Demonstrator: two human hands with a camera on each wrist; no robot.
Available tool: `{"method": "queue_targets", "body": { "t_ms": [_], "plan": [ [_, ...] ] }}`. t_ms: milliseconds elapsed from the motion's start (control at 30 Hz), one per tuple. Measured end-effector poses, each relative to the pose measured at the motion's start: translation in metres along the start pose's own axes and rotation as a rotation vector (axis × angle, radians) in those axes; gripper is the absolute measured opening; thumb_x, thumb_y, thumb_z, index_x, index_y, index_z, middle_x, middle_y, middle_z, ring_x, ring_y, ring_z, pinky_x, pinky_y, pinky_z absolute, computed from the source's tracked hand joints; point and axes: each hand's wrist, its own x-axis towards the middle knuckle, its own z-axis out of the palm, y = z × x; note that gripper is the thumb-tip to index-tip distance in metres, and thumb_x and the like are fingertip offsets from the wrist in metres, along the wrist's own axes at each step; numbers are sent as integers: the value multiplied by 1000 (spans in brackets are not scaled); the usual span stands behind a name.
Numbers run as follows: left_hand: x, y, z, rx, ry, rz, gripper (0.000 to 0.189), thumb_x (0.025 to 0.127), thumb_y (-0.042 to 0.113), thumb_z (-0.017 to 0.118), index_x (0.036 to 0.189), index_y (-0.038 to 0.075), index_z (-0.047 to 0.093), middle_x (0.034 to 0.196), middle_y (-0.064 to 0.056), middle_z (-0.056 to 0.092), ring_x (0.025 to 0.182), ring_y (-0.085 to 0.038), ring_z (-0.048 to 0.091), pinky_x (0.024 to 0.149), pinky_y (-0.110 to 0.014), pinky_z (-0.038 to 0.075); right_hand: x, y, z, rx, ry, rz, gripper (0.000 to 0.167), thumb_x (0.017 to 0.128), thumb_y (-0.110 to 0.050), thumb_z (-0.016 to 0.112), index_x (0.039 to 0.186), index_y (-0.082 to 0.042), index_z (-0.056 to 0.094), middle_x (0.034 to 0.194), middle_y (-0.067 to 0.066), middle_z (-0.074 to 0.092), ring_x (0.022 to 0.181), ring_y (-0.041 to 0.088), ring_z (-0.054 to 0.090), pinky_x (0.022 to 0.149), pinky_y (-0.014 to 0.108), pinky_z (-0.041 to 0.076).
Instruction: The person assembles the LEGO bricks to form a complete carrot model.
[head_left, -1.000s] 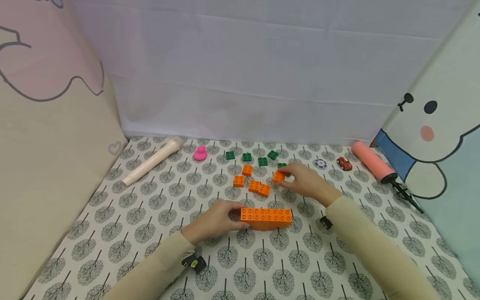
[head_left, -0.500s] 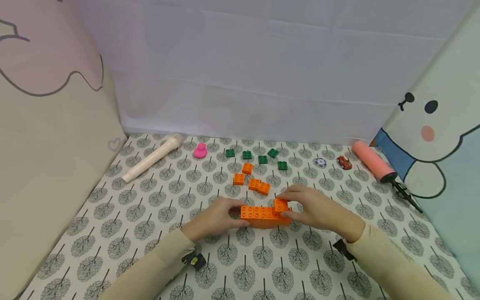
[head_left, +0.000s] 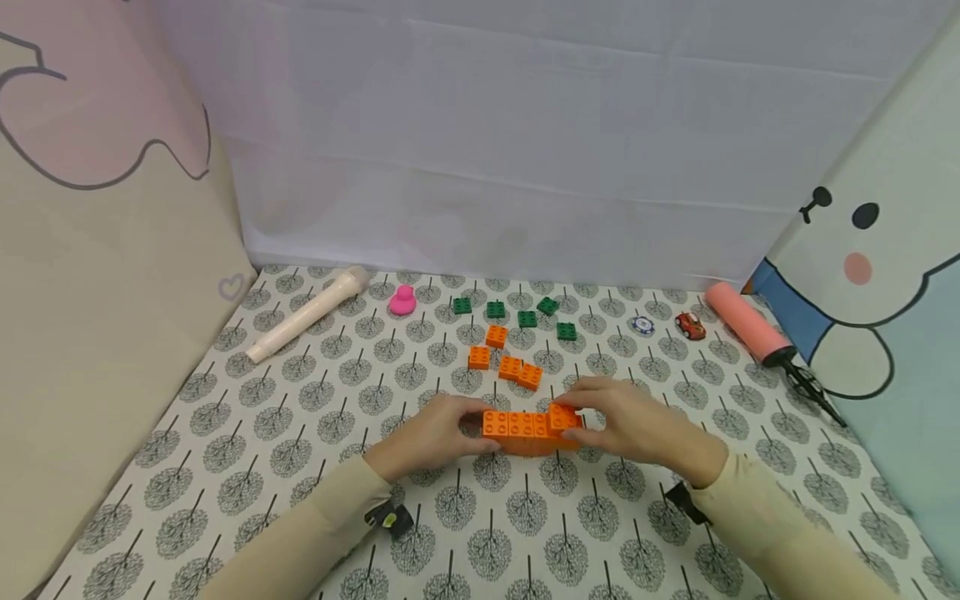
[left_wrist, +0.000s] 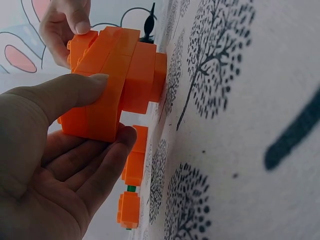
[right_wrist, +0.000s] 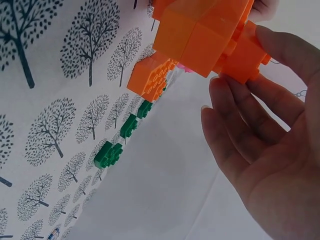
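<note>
Our right grip [head_left: 624, 423] pinches a brick [head_left: 562, 416], our left grip [head_left: 433, 437] holds the row [head_left: 517, 425]; pressing beyond its narrower base may tip it.

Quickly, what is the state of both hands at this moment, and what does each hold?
Left hand: closed, holding the row of orange blocks by its left end.
Right hand: closed, pinching a single orange block at the row's right end.

In the head view, the patterned cloth [head_left: 465, 575] is lit softly and evenly, with fine detail slightly smeared. The wrist views are rendered dimmer and greyer: the left hand [left_wrist: 45, 167] and right hand [right_wrist: 277, 162] are visibly shaded, while strong colour is kept in the orange bricks [left_wrist: 107, 65].
</note>
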Motion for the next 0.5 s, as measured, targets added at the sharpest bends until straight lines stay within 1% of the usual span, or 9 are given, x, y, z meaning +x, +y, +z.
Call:
{"method": "queue_targets", "body": {
  "t_ms": [133, 367, 500],
  "plan": [
    [0, 0, 0, -19, -6, 0, 43, 84, 38, 79, 123, 23, 69, 102, 19, 69, 91, -1, 62, 90, -29, 51, 0, -1, 1, -9, -3, -1, 41, 90, -31, 73, 126, -12, 68, 122, 3, 67, 109, 21, 64, 94, 43, 53],
    [-1, 0, 0, -28, -9, -2, 42, 84, 37, 78, 123, 22, 69, 101, 18, 69, 88, -1, 62, 87, -28, 52, -1, -2, 0, 24, -1, -7, 41, 90, -29, 74, 126, -11, 69, 115, -2, 68, 103, 15, 64, 91, 38, 54],
    [-1, 1, 0, -18, -7, 0, 42, 85, 36, 79, 123, 22, 69, 102, 18, 69, 89, -1, 62, 88, -28, 52, -1, -3, -2, 16, -16, 10, 41, 91, -31, 73, 127, -11, 69, 116, 0, 68, 104, 18, 64, 91, 40, 54]
  ]
}}
